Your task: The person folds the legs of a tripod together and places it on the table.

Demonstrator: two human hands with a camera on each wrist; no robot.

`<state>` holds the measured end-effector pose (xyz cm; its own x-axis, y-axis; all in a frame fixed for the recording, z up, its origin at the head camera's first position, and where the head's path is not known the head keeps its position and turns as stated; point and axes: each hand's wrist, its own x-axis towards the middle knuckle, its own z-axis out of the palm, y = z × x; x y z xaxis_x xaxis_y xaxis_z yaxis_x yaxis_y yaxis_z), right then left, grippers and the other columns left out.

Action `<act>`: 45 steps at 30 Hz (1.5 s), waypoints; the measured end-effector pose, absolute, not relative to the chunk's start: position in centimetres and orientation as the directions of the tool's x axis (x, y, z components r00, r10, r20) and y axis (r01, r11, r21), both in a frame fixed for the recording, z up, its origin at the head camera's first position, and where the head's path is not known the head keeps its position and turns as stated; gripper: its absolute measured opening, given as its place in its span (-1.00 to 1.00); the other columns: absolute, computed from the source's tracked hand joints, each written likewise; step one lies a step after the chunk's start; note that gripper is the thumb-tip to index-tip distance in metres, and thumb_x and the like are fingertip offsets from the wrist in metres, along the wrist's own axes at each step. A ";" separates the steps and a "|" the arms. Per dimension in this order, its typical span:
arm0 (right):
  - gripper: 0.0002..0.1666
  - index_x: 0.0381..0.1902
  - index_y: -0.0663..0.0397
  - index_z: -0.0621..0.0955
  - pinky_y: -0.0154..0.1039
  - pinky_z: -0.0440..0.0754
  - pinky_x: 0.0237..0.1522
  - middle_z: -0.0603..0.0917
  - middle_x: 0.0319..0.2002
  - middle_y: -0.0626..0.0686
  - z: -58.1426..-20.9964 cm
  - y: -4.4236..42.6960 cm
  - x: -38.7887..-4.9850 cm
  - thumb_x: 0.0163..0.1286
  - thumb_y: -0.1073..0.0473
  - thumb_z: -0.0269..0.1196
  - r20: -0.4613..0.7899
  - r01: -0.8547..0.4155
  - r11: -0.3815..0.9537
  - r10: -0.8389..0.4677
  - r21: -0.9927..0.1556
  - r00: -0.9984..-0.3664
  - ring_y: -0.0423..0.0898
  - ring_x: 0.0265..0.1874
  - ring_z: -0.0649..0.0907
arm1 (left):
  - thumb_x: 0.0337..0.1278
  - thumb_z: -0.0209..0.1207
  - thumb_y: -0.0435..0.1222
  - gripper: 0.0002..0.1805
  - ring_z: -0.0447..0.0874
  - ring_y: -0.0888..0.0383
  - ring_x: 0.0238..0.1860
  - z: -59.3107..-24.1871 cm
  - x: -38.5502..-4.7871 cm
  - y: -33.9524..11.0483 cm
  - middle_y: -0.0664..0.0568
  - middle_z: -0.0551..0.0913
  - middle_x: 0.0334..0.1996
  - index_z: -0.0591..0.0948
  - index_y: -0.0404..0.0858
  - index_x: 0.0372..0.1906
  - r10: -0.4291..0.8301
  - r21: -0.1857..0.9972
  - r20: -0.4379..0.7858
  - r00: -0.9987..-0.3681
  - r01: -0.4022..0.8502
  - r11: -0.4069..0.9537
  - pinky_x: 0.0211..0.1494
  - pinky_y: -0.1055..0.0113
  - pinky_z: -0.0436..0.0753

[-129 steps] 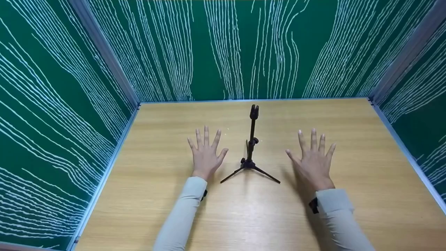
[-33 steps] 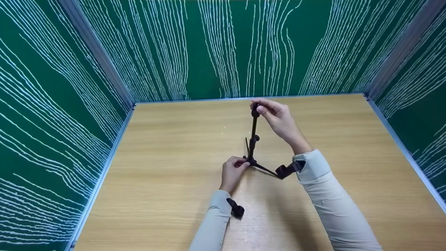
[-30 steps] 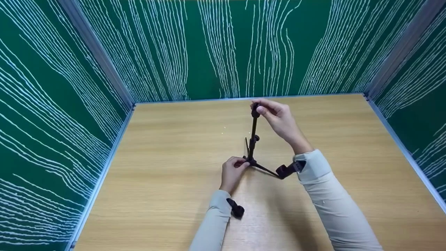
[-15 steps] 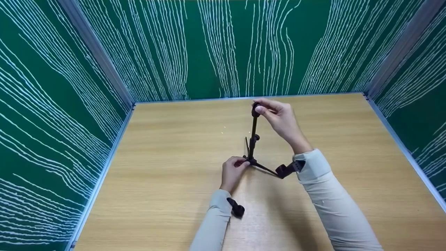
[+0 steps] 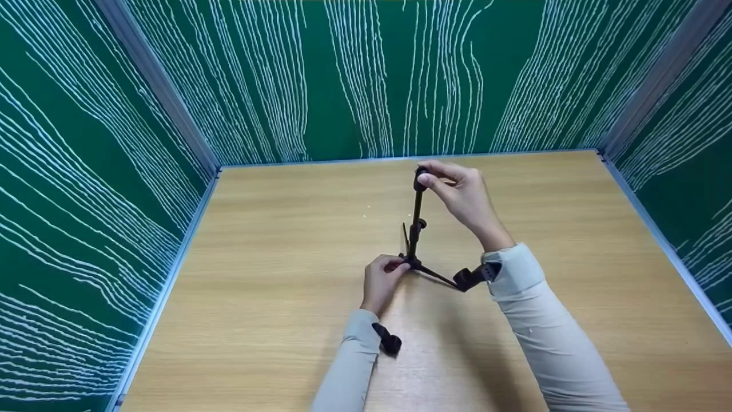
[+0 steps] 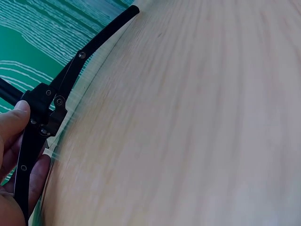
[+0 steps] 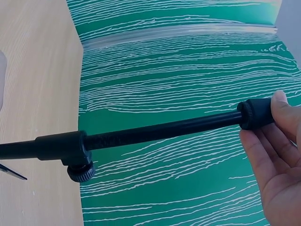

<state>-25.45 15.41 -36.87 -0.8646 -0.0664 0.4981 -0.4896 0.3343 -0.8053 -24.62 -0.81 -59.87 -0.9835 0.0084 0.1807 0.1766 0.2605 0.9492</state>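
A small black tripod stand (image 5: pixel 418 207) rises from the wooden table with its legs spread. My left hand (image 5: pixel 380 283) pinches it low down, by the hub and one leg; in the left wrist view the thumb presses on the hub (image 6: pixel 40 101) and fingers lie behind the leg. At the top, my right hand (image 5: pixel 466 200) grips the stand's head (image 7: pixel 256 114) between thumb and fingers. A round knob (image 7: pixel 81 173) sticks out from the collar partway along the pole, untouched by either hand. The leg under my left hand is mostly hidden in the head view.
The wooden table (image 5: pixel 274 257) is bounded by green walls (image 5: pixel 331 74) with white wavy lines and metal edging. Tiny pale specks lie left of the pole. A black wrist mount (image 5: pixel 389 342) hangs at the left cuff, another mount (image 5: pixel 472 278) at the right.
About four seconds ago both hands were spread, either side of the stand; now they hold its base and head. Over the last second the hands and stand have barely moved.
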 end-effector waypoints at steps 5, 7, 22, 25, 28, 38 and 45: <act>-0.70 -0.05 0.18 0.69 -0.28 0.67 -0.03 0.76 -0.24 0.18 -36.9 15.5 -25.6 0.28 0.21 0.30 0.490 -0.481 0.338 -0.063 -0.809 -0.869 -0.40 -0.30 0.69 | -0.04 0.41 -0.27 -0.83 0.63 0.34 -0.38 -59.8 -24.7 -0.8 0.02 0.73 -0.35 0.74 -0.26 -0.33 0.006 0.948 0.183 -0.983 0.178 0.265 -0.26 0.50 0.63; -0.70 -0.04 0.18 0.69 -0.28 0.67 -0.02 0.76 -0.22 0.18 -36.8 15.5 -25.6 0.27 0.20 0.31 0.483 -0.474 0.344 -0.064 -0.811 -0.873 -0.41 -0.29 0.68 | -0.04 0.41 -0.27 -0.83 0.63 0.35 -0.37 -59.8 -24.7 -0.8 0.03 0.73 -0.35 0.74 -0.26 -0.33 0.008 0.947 0.181 -0.984 0.176 0.270 -0.25 0.50 0.63; -0.68 -0.07 0.18 0.71 -0.45 0.65 -0.10 0.77 -0.20 0.14 -37.9 15.6 -25.6 0.26 0.13 0.32 0.476 -0.462 0.402 -0.073 -0.791 -0.877 -0.40 -0.26 0.68 | -0.03 0.40 -0.28 -0.85 0.60 0.35 -0.38 -59.5 -24.7 -0.8 0.05 0.71 -0.37 0.73 -0.26 -0.33 0.016 0.951 0.180 -0.983 0.179 0.252 -0.25 0.48 0.63; -0.68 -0.08 0.17 0.71 -0.47 0.65 -0.12 0.77 -0.21 0.13 -38.2 15.7 -25.6 0.26 0.12 0.32 0.477 -0.461 0.406 -0.068 -0.789 -0.876 -0.39 -0.25 0.68 | -0.02 0.40 -0.28 -0.84 0.61 0.34 -0.37 -59.5 -24.7 -0.8 0.05 0.71 -0.36 0.74 -0.25 -0.32 0.021 0.956 0.171 -0.985 0.171 0.240 -0.24 0.47 0.63; -0.67 -0.08 0.18 0.71 -0.48 0.65 -0.12 0.76 -0.20 0.14 -38.3 15.7 -25.5 0.27 0.11 0.32 0.476 -0.461 0.396 -0.065 -0.795 -0.877 -0.37 -0.25 0.68 | -0.03 0.40 -0.27 -0.84 0.62 0.34 -0.36 -59.5 -24.7 -0.8 0.05 0.71 -0.35 0.74 -0.25 -0.31 0.021 0.958 0.161 -0.987 0.161 0.236 -0.23 0.47 0.63; -0.66 -0.05 0.17 0.70 -0.43 0.65 -0.08 0.75 -0.12 0.15 -38.5 15.7 -25.5 0.26 0.12 0.32 0.436 -0.422 0.391 -0.056 -0.818 -0.898 -0.09 -0.15 0.72 | -0.04 0.41 -0.28 -0.83 0.59 0.36 -0.39 -59.8 -24.8 -0.7 0.05 0.72 -0.35 0.73 -0.26 -0.32 0.011 0.954 0.163 -0.987 0.160 0.254 -0.25 0.48 0.63; -0.64 -0.03 0.19 0.69 -0.40 0.65 -0.04 0.74 -0.11 0.17 -38.6 15.6 -25.5 0.26 0.12 0.32 0.408 -0.402 0.381 -0.067 -0.833 -0.910 0.00 -0.10 0.71 | -0.04 0.41 -0.27 -0.83 0.58 0.36 -0.40 -59.7 -24.6 -0.8 0.07 0.71 -0.35 0.74 -0.24 -0.31 0.006 0.959 0.135 -0.991 0.132 0.252 -0.27 0.49 0.62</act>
